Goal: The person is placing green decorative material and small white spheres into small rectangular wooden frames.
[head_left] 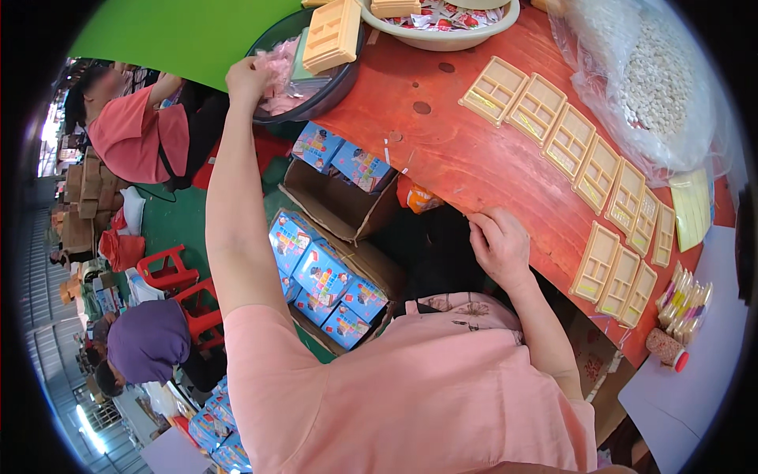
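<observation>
My left hand (246, 79) reaches far out to a dark round basin (335, 95), its fingers bent and closed on the small pink packets (278, 65) heaped there. How many packets it grips does not show. Beside the packets, a stack of cream compartment trays (330, 35) leans in the same basin. My right hand (501, 241) rests at the near edge of the red table (410, 107), fingers curled in a pinch; whatever they hold is too small to make out. Farther right lie rows of cream divided trays (568, 142), several with thin yellowish pieces in their compartments.
A pale basin (442, 38) of small printed sachets stands at the back. A clear bag of white pellets (659, 75), yellow sheets (691, 209), bundled sticks (683, 304) and a jar (666, 347) are at right. Cartons of blue boxes (322, 272) stand below. Two people sit at left.
</observation>
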`<control>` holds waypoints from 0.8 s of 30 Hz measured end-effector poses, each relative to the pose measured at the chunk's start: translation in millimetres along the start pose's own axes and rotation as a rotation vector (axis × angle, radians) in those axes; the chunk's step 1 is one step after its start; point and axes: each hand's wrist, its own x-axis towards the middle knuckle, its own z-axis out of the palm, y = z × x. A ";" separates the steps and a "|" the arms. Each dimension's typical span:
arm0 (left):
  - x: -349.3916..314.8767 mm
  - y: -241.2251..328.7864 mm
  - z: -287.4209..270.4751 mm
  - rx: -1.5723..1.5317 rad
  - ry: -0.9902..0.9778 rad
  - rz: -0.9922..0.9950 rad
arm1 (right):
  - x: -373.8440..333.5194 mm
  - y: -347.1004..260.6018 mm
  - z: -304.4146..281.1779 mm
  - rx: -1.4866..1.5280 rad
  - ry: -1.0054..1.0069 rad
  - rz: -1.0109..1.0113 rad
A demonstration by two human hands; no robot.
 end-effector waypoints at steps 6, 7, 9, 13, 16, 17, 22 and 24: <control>-25.3 44.5 -30.3 -1.262 -0.054 -0.300 | -1.7 -1.6 -1.3 -0.002 0.017 -0.001; -32.1 50.1 -37.3 -1.429 -0.012 -0.283 | -1.8 -2.1 -1.3 0.022 0.012 0.005; -48.0 64.7 -40.4 -1.469 -0.048 -0.195 | -4.7 -1.2 -2.9 0.033 0.014 0.027; -132.7 162.5 -18.8 -1.578 -0.372 -0.128 | -6.5 11.0 -11.8 0.172 -0.023 0.198; -197.1 207.9 33.2 -1.705 -0.678 -0.247 | 0.6 21.8 -19.3 0.512 0.029 0.541; -220.4 224.4 49.2 -1.738 -0.747 -0.313 | 8.5 18.9 -30.3 0.715 0.061 0.684; -299.7 274.4 102.7 -1.842 -1.034 -0.530 | 4.8 32.8 -62.3 0.908 0.178 0.900; -319.6 291.3 110.1 -1.838 -1.089 -0.542 | -10.0 43.4 -74.5 0.916 0.221 0.913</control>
